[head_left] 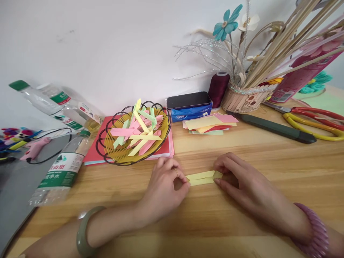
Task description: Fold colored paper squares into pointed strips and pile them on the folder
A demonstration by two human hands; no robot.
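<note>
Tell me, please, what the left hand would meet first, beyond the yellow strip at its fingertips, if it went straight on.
Past the yellow strip, the left hand would probably meet the right hand, which is at the strip's other end; depth is unclear in this single view.

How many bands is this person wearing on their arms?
2 in view: a green bangle around the left forearm and a purple coil around the right wrist. More may be hidden past the frame's edges.
</note>
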